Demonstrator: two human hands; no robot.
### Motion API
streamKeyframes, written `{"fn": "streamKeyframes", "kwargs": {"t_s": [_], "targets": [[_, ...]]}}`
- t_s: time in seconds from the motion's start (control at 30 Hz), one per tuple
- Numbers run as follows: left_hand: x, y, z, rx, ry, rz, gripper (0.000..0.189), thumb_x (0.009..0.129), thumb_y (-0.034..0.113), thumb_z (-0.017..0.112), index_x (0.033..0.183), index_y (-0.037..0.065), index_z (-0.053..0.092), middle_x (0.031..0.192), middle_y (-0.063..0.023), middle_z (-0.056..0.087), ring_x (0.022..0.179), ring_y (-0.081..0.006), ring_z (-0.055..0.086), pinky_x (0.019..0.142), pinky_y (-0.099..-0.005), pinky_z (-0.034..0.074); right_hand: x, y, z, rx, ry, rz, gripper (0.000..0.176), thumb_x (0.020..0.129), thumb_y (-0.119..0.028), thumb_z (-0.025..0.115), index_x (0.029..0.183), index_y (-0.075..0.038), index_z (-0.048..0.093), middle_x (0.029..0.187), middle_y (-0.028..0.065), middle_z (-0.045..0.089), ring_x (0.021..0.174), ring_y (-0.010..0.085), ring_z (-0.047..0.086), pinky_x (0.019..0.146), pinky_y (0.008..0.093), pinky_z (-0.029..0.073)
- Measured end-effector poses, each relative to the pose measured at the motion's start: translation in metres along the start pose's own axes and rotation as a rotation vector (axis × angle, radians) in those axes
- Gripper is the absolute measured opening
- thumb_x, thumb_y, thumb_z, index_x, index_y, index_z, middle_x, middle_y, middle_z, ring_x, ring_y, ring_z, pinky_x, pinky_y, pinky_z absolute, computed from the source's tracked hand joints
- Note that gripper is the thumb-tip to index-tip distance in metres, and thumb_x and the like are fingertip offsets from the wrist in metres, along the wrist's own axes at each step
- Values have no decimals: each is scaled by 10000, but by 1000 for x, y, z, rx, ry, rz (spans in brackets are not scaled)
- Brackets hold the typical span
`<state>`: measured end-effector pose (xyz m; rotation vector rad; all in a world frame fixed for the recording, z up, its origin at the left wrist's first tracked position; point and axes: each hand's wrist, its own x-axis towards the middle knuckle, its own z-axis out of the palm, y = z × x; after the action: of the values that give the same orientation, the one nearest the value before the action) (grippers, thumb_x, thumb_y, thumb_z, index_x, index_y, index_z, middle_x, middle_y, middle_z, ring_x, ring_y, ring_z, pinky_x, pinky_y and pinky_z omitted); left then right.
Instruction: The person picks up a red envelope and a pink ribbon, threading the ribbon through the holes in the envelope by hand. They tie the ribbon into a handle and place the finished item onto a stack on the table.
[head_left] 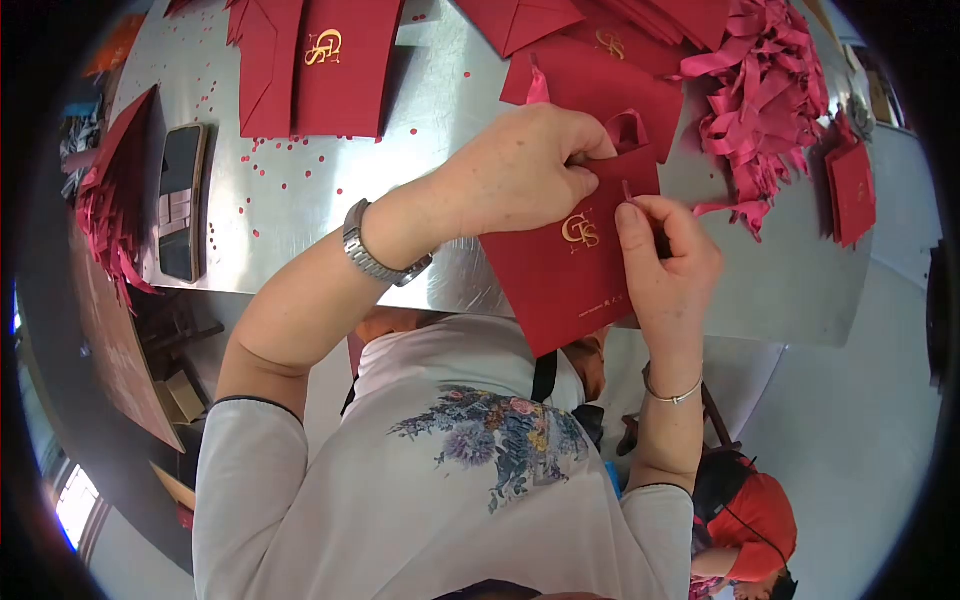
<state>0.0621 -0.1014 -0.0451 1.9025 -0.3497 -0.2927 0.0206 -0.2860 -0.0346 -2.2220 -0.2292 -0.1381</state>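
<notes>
A red paper bag (560, 290) with a gold monogram tilts at the table's near edge, in front of my body. My left hand (545, 165), with a metal watch at its wrist, is closed at the bag's top edge; its inner fingers are partly hidden. Beside its fingertips, a pink ribbon handle (628, 128) loops above the bag's rim. My right hand (675, 255), with a thin bangle, pinches a short ribbon end (627, 190) between thumb and index finger at the bag's front right. Another red bag (600, 85) lies just behind.
A heap of pink ribbons (760, 100) lies at the right back. More red bags (340, 80) lie at the back left, with red paper dots scattered near them. A phone (181, 205) lies on the left of the metal table (440, 110). Another person in red (765, 515) is at lower right.
</notes>
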Motion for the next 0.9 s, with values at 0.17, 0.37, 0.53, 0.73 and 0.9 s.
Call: {"fn": "streamKeyframes", "kwargs": {"t_s": [0.17,0.37,0.53,0.73,0.9], "targets": [[1,0,-1,-30,-37,-24,186,823,-5,622,1005,-40,623,820,-68,642,772,-108,590,715,-253,486,0,0,8,53,42,17,132,851,-120,682,851,3,632,706,106,622,590,172,570,578,282,465],[1,-1,-1,-17,-26,-18,201,825,-5,621,1024,-34,618,834,-65,640,783,-107,589,720,-251,487,6,-1,6,-24,-11,-57,112,864,-113,650,830,-10,621,677,105,587,581,192,551,559,300,440],[2,-2,-1,5,-36,14,218,812,-5,625,1028,-32,615,811,-72,628,766,-127,591,710,-257,487,14,-5,3,-31,-87,-33,131,866,-122,629,803,-9,606,649,115,567,552,186,525,537,311,419],[0,2,-4,70,-16,81,253,780,18,646,1027,-25,614,789,-104,621,727,-174,599,691,-287,486,23,-13,1,33,-113,144,154,834,-115,640,766,18,602,595,117,551,521,144,489,522,297,404],[-3,-1,3,194,-1,189,252,762,13,634,1013,-6,617,830,-150,627,765,-283,623,695,-333,498,46,-11,-15,-35,-407,269,183,806,-124,624,723,39,603,597,135,579,519,201,541,518,329,425]]}}
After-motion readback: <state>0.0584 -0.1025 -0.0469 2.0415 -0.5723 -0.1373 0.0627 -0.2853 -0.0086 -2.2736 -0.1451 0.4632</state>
